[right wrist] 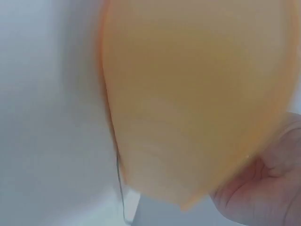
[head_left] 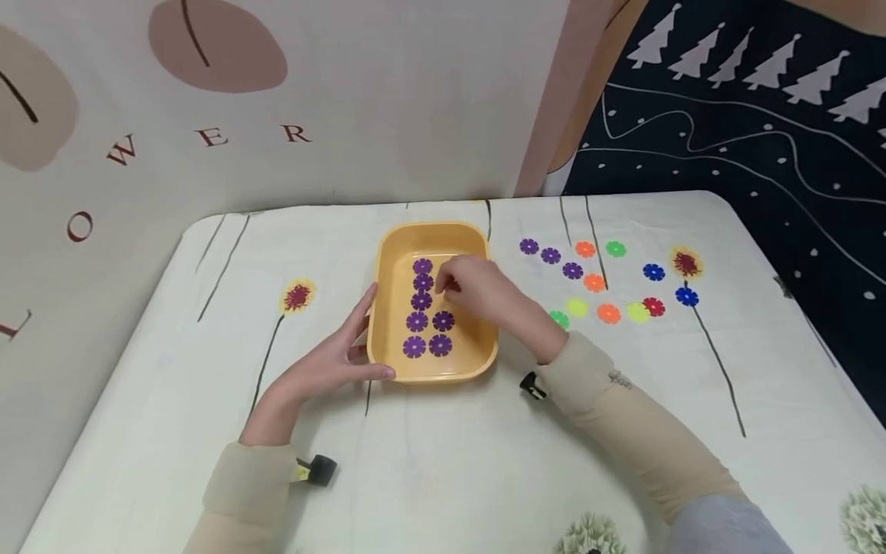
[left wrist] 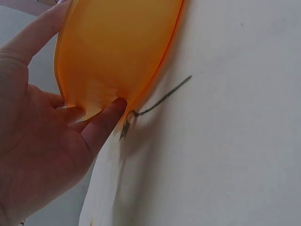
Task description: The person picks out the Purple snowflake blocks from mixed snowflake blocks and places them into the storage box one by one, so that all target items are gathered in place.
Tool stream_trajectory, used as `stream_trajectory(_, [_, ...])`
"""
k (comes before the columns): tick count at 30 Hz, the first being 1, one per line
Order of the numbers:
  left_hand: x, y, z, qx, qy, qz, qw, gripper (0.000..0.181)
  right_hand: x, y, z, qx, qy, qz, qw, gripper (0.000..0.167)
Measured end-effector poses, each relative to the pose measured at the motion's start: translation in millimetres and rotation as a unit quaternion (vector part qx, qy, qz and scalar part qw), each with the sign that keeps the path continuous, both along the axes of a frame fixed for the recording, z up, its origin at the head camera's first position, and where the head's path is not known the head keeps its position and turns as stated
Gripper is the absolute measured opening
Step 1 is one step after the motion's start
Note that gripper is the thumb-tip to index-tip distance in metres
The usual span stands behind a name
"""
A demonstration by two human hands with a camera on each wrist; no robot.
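Observation:
A yellow plastic tray (head_left: 477,362) stands on the table, holding several purple notched plastic discs (head_left: 417,322) in two columns, the left one longer. My left hand (head_left: 332,360) grips the tray's near left corner, thumb at the front rim and index finger along the side wall. The left wrist view shows its fingers (left wrist: 113,117) against the translucent wall. Inside the tray, my right hand (head_left: 477,286) reaches down over the right column with bent fingers. Whatever lies between its fingertips is hidden. The right wrist view shows mostly the blurred tray wall (right wrist: 188,103) and part of that hand (right wrist: 268,188).
Right of the tray lie loose discs: several purple (head_left: 551,255), orange (head_left: 609,314), green (head_left: 616,249), yellow (head_left: 577,307), blue (head_left: 654,272) and red (head_left: 654,307). The tablecloth (head_left: 429,462) has printed flowers. Behind hangs a printed cloth (head_left: 415,100).

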State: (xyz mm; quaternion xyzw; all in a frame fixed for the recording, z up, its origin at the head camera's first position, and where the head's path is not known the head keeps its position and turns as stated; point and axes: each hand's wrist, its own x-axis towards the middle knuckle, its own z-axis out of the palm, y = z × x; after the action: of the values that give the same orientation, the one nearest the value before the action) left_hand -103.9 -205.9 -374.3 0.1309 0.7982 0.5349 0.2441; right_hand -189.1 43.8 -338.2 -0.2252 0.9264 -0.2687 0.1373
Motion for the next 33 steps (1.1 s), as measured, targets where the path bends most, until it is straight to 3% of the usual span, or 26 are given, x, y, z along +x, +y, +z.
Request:
stream_trajectory(5, [1.1,1.0,-1.1,0.002,0.000,0.005,1.0000,0.120,-5.8,32,9.1,-0.079,-0.013,-0.051,0.9955,0.014])
stream_trajectory(9, [0.8,1.4,-1.9,0.012,-0.003,0.001,0.9999,0.120,-8.7,64,12.2,-0.106,-0.012,-0.105,0.9887,0.016])
stream_trajectory(14, [0.6,1.1,-2.2,0.007,-0.004,0.004,1.0000,0.120,-9.3,109,9.2,-0.104,-0.014,-0.167,0.9804,0.023])
stream_trajectory(22, [0.4,-1.2,-1.8,0.008,-0.002,0.003,1.0000,0.120,-8.5,164,-3.1,-0.094,-0.066,-0.238,0.9645,0.036])
stream_trajectory(28, [1.5,-2.1,-1.7,0.006,0.000,0.006,1.0000,0.120,-19.3,182,-16.7,-0.098,-0.109,-0.258,0.9549,0.045])
stream_trajectory(33, [1.1,0.1,-2.0,0.003,-0.003,0.007,1.0000,0.119,-30.1,187,-25.5,-0.063,-0.128,-0.277,0.9501,0.047])
